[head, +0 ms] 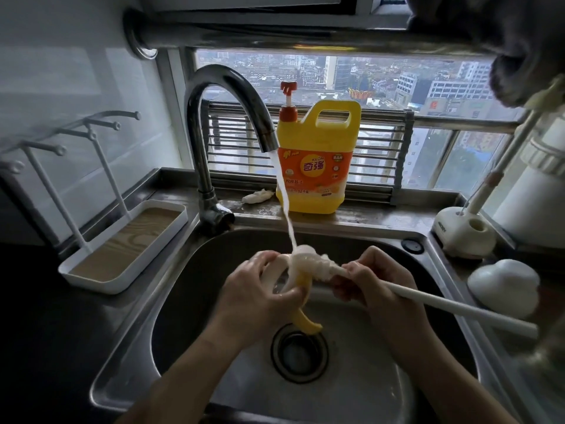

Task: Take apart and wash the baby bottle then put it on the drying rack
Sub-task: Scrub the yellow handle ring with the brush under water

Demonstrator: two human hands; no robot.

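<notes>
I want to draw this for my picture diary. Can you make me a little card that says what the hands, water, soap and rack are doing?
left hand: grips a white and yellow bottle part over the sink
right hand: grips the long white brush near its sponge head
water: runs from the tap onto the sponge head
soap: yellow soap jug on the ledge behind the sink
drying rack: left of the sink, white pegs over a tray

one sink [195, 286], one tap [220, 78], one detergent jug [318, 166], one drying rack [128, 246], one left hand [256, 292], one right hand [382, 286].
</notes>
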